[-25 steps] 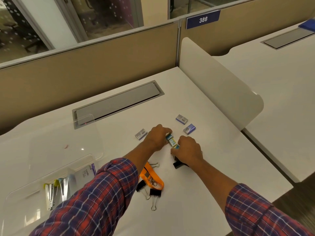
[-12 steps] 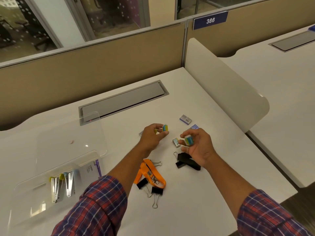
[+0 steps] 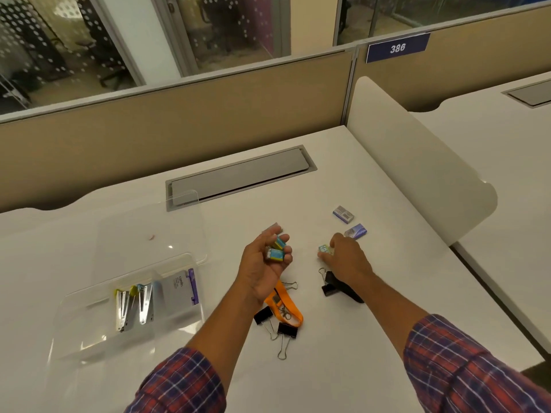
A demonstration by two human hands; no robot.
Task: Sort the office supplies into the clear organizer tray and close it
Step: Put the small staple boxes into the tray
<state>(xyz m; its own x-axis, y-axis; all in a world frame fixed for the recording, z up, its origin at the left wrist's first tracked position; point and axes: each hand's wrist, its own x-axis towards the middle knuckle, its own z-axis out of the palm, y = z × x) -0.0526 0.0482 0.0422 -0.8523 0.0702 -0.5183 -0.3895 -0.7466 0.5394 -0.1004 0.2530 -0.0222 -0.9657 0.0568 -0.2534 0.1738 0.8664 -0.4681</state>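
Observation:
My left hand [image 3: 264, 262] is turned palm up above the desk and holds two small teal-and-yellow boxes [image 3: 275, 250]. My right hand [image 3: 347, 259] rests on the desk with its fingertips on a third teal box [image 3: 323, 249]. Two purple staple boxes [image 3: 343, 214] [image 3: 356, 231] lie just beyond the right hand. The clear organizer tray [image 3: 74, 329] stands open at the left, lid [image 3: 149, 234] tilted back, with two staplers [image 3: 132, 302] and a grey-and-purple pack [image 3: 180, 289] inside.
Near my wrists lie an orange lanyard [image 3: 286, 305], two black binder clips [image 3: 275, 324] and a black clip [image 3: 334, 286] partly under my right forearm. A grey cable hatch [image 3: 238, 174] sits at the back. A white divider [image 3: 417, 162] bounds the desk on the right.
The box my right hand was holding is now in my left hand beside the first one. My right hand went back down onto the teal box on the desk.

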